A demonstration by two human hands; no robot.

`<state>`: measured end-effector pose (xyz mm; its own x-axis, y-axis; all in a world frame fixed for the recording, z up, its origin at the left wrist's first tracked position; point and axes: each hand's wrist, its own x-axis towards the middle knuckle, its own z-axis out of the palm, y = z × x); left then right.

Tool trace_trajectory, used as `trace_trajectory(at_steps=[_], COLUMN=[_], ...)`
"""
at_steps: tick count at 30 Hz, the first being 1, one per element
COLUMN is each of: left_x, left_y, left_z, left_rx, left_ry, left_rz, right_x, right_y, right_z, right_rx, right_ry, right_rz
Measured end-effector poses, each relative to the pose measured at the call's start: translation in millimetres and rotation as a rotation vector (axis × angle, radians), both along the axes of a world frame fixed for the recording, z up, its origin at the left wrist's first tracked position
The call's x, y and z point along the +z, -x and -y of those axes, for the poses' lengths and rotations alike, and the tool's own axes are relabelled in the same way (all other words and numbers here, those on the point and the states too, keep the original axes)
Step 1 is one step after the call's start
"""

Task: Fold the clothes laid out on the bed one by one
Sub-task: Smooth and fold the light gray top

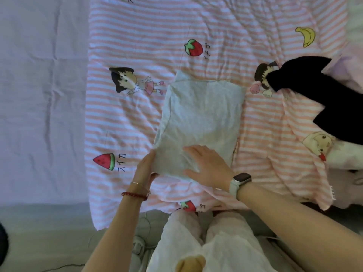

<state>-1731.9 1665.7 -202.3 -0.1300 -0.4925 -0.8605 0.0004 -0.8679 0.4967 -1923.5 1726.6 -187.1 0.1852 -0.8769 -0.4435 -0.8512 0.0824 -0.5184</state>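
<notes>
As the folded light-grey garment (200, 118) stretched its long axis away from the person, the left hand (144, 169) pinched its near-left corner; the right hand (208, 165) pressed flat, fingers straight, on its near end.

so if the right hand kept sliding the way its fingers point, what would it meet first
The right hand lies flat on the pale folded garment, fingers pointing toward the left hand gripping that garment's near-left edge. It would probably meet that hand first, though depth is unclear.

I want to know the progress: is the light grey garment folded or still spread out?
Folded: the light grey garment lies as a compact rectangle with layered edges.
</notes>
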Motion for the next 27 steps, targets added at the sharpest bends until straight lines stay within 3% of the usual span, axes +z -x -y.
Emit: trace_trajectory(at_steps=[2,5,7,11,15,18,20,22,24,27], left_x=[-1,-2,-2,-2,1,6,8,13,16,9], left_y=[-4,-13,-16,-8,13,29,42,49,48,29], left_z=[4,6,4,4,23,44,49,47,43,45], left_rx=[0.059,0.122,0.119,0.074,0.085,0.001,-0.085,-0.147,-0.153,0.030], left_ry=[-0.039,-0.073,-0.040,0.031,-0.095,-0.216,-0.114,0.073,0.174,0.030], left_rz=[-0.053,-0.101,-0.060,0.082,0.036,-0.080,-0.159,-0.160,-0.122,-0.001], right_x=[-6,-16,-20,-4,16,29,38,46,49,41], right_y=[-31,-57,-58,-32,7,22,22,16,11,8], right_z=[15,27,30,24,9,0,-3,-2,1,13], right_rx=[0.057,0.041,-0.055,-0.696,-1.221,-1.406,-1.403,-1.255,-0.973,-0.613], right_ry=[-0.043,0.054,0.106,0.122,0.247,0.322,0.379,0.359,0.147,-0.238], right_rz=[-0.047,-0.203,-0.148,0.300,0.369,0.377,0.387,0.470,0.645,0.706])
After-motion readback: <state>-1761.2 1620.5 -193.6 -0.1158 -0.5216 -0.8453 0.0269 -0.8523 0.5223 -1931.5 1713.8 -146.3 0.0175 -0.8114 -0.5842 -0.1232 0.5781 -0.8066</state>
